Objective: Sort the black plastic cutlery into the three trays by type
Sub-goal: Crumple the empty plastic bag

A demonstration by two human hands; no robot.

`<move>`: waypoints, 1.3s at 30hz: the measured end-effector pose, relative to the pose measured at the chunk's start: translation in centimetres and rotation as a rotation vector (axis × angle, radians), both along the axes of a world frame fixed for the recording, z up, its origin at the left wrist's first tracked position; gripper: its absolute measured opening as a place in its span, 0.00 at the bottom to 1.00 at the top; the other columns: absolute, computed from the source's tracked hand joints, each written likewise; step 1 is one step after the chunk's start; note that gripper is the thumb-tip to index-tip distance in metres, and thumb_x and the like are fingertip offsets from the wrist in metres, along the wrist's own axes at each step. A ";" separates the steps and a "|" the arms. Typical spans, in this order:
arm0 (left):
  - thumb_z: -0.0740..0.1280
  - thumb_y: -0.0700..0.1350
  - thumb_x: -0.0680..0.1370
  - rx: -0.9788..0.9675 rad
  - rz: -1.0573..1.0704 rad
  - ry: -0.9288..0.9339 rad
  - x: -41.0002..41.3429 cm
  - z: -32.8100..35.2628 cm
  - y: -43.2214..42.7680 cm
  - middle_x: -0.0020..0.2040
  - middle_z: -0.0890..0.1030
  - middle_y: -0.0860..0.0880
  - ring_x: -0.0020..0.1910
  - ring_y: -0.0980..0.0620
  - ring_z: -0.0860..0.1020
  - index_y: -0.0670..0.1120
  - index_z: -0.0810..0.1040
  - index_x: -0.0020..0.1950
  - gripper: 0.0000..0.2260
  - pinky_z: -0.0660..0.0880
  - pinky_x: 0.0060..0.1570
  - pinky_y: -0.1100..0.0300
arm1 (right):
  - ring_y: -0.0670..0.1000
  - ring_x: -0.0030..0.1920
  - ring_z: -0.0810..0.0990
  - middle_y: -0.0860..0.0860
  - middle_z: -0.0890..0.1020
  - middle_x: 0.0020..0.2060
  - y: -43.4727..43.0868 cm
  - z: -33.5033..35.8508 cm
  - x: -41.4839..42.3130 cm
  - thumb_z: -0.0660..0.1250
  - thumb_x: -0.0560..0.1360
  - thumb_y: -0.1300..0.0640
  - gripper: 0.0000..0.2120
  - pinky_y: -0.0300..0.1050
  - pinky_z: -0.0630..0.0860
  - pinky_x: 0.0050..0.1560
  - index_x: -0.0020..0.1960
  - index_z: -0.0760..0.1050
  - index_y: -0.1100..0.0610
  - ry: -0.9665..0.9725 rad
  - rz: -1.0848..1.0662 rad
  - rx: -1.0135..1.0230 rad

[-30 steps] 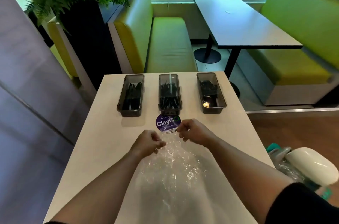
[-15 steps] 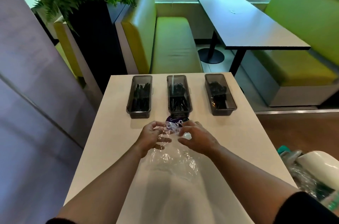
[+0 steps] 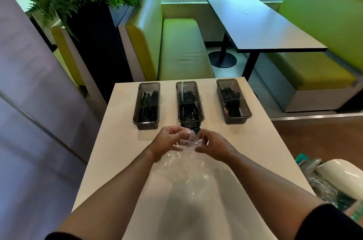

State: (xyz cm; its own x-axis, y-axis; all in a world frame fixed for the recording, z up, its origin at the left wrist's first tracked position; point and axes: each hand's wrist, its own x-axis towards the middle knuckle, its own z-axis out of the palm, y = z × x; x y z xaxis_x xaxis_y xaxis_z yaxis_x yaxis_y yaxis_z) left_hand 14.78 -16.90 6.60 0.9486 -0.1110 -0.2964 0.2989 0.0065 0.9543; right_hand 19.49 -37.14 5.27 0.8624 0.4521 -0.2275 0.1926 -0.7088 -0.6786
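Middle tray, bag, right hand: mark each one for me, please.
middle tray (image 3: 191, 122): head view, near end wall.
bag (image 3: 188, 171): head view, crinkled middle.
right hand (image 3: 214, 144): head view, back of the hand.

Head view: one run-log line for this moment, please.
left hand: grips clear plastic bag | right hand: grips same bag | left tray, middle tray, right tray: black cutlery inside | stage: sorting looks done

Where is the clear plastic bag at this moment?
In the head view the clear plastic bag lies centrally on the white table, its far end gripped by the left hand and right hand just in front of the middle tray.
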 end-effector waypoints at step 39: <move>0.61 0.33 0.82 -0.198 -0.039 0.161 6.0 -0.4 -21.2 0.57 0.80 0.37 0.48 0.38 0.84 0.43 0.74 0.58 0.08 0.83 0.45 0.43 | 0.57 0.48 0.85 0.54 0.83 0.56 -19.1 0.1 -1.5 0.74 0.73 0.66 0.07 0.55 0.82 0.51 0.46 0.79 0.57 0.123 -0.557 0.592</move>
State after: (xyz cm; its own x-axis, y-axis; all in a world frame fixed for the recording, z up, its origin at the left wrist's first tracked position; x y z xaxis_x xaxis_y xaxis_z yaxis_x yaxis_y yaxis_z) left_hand 20.78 -38.06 6.24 0.8846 -0.2177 -0.4123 0.4509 0.1738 0.8755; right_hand 18.02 -56.20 5.37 0.9804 0.0399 -0.1927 -0.1814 -0.1965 -0.9636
